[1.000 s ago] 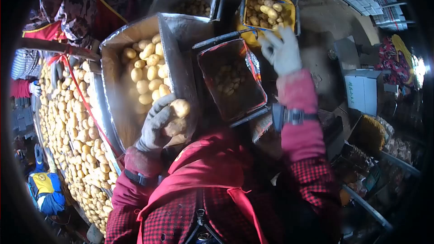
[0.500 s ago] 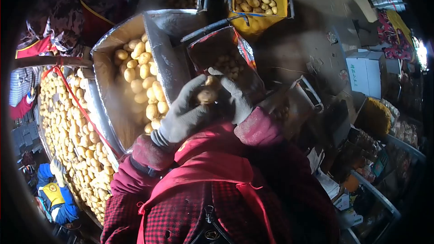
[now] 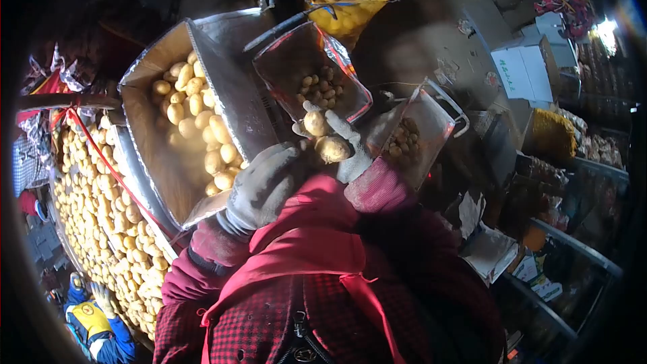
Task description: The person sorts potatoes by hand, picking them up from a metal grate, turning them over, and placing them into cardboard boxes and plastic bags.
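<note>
My right hand (image 3: 352,152), in a grey work glove, is closed on two potatoes. The upper potato (image 3: 315,123) sits between its fingertips and the lower potato (image 3: 332,149) lies against the palm side. Just left of these, my left hand (image 3: 264,180), gloved too, shows its back with the fingers curled in. Whatever it holds, if anything, is hidden. Near its wrist stands a foil-edged box (image 3: 232,77) part filled with large potatoes (image 3: 195,104).
Beyond my hands is an open bag with small potatoes (image 3: 320,87). A yellow crate (image 3: 344,20) of potatoes stands further off, and another bin (image 3: 431,118) sits right. At left, potatoes (image 3: 111,209) cover a long sorting table; a person in blue sleeves (image 3: 101,323) works there.
My left hand has drawn back left from the potatoes it was cupped around. My right hand now has both potatoes, turned up into the light. The view has shifted a little.
</note>
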`<state>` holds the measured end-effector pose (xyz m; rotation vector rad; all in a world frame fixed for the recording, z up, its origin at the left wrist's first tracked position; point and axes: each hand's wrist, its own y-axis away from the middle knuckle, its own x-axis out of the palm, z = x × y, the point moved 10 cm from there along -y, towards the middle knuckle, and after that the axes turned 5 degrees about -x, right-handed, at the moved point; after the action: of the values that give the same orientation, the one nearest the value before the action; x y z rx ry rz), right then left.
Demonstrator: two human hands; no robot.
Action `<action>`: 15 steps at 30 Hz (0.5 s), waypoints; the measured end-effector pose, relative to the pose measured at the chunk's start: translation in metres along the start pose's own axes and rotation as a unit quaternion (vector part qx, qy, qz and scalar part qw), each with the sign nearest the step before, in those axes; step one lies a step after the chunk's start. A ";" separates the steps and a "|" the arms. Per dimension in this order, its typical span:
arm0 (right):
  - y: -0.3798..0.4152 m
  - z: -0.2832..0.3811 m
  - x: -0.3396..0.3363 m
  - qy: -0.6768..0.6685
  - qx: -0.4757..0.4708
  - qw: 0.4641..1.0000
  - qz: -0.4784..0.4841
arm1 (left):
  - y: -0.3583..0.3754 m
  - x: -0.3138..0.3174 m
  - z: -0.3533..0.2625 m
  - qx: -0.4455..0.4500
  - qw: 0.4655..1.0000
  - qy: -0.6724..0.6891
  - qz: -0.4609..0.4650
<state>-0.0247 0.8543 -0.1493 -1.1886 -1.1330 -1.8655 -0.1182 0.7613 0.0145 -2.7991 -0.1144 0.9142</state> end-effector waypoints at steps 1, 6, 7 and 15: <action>0.006 0.005 0.001 0.000 -0.006 1.000 -0.001 | 0.009 0.002 0.000 0.005 1.000 0.001 0.004; 0.047 0.008 -0.004 0.072 -0.007 0.995 -0.074 | 0.044 0.016 0.025 -0.114 0.989 0.087 0.021; 0.059 0.013 -0.011 0.119 -0.021 0.987 -0.107 | 0.047 0.016 0.023 -0.105 0.991 0.083 0.020; 0.188 0.133 -0.147 0.162 -0.267 0.911 -0.269 | 0.087 0.016 0.047 -0.159 0.983 0.095 0.006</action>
<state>0.2401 0.9057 -0.1953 -0.8145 -0.8315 -2.8057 -0.1321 0.6863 -0.0499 -3.1677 -0.2330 0.6760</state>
